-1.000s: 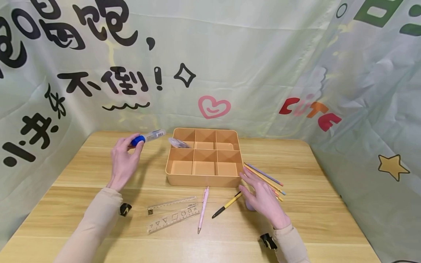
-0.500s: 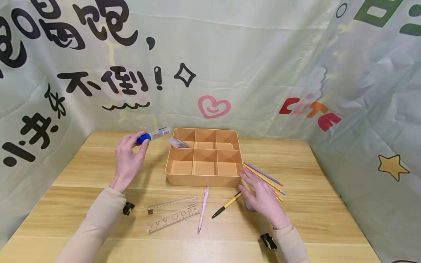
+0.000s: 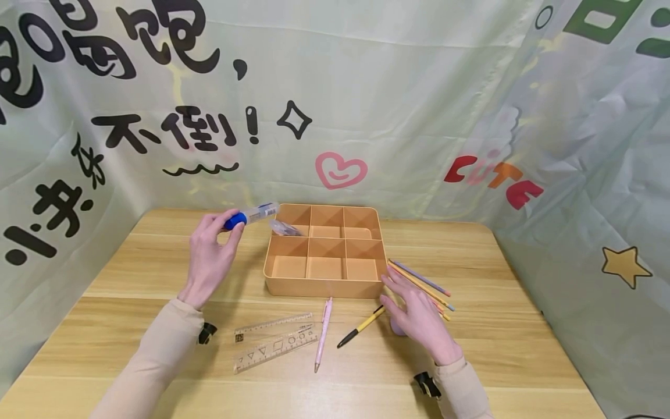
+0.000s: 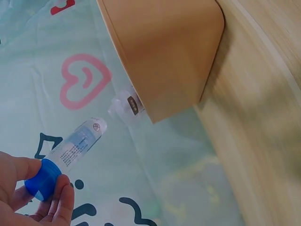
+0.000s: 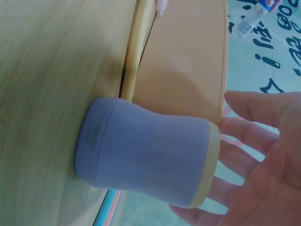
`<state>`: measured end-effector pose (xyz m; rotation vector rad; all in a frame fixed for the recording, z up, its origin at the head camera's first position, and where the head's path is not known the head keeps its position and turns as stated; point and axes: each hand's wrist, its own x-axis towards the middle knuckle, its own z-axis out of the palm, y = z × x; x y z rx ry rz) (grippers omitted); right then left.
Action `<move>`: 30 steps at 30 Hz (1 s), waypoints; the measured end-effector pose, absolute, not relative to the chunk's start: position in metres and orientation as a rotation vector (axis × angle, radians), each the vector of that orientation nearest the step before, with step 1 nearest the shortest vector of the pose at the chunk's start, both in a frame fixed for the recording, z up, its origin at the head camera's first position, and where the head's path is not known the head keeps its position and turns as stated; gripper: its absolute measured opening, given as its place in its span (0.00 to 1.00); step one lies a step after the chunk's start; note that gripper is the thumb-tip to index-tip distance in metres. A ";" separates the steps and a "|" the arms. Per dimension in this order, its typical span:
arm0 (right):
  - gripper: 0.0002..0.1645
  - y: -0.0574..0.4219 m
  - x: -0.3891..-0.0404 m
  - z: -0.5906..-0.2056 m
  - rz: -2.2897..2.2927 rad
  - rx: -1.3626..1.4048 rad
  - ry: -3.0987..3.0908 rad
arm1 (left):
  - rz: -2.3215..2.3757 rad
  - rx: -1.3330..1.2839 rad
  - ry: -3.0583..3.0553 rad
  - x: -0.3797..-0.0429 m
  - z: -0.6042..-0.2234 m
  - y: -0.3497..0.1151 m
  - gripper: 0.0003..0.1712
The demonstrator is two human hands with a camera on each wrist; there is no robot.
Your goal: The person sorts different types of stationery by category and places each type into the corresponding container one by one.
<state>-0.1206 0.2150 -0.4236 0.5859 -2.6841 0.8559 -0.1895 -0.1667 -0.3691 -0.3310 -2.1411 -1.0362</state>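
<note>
My left hand (image 3: pixel 211 256) pinches a clear tube with a blue cap (image 3: pixel 235 221) between thumb and fingers. The tube, perhaps a glue stick, points at the back left of the tan divided box (image 3: pixel 324 288), held above table level. In that box's back left compartment lies a clear packet (image 3: pixel 285 228), poking out over the rim. At the box's front right corner, my right hand (image 3: pixel 419 317) rests over a lavender tapered cylinder with a cream top edge (image 5: pixel 150 150). Its fingers are fairly straight and touch or nearly touch that top edge; the hand covers most of the cylinder in the head view.
Several pencils (image 3: pixel 419 278) lie right of the box. In front of it are a clear ruler (image 3: pixel 277 349), a second clear ruler (image 3: pixel 274 326), a pink pen (image 3: pixel 324 334) and a yellow-and-black pen (image 3: pixel 361 327). A printed cloth (image 3: pixel 419 105) surrounds the wooden table (image 3: pixel 335 396).
My left hand has moved right with the blue-capped tube, bringing its clear end up to the box's back left corner. The right hand has stayed in place.
</note>
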 end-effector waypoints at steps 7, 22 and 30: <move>0.26 0.215 -0.120 -0.423 0.855 0.584 -2.690 | -1.008 -0.372 -2.126 -0.189 -0.368 -0.162 0.18; 0.25 0.215 -0.120 -0.423 0.842 0.585 -2.678 | -1.017 -0.425 -2.151 -0.191 -0.374 -0.153 0.18; 0.26 0.215 -0.120 -0.424 0.843 0.589 -2.681 | -1.042 -0.479 -2.172 -0.191 -0.376 -0.144 0.17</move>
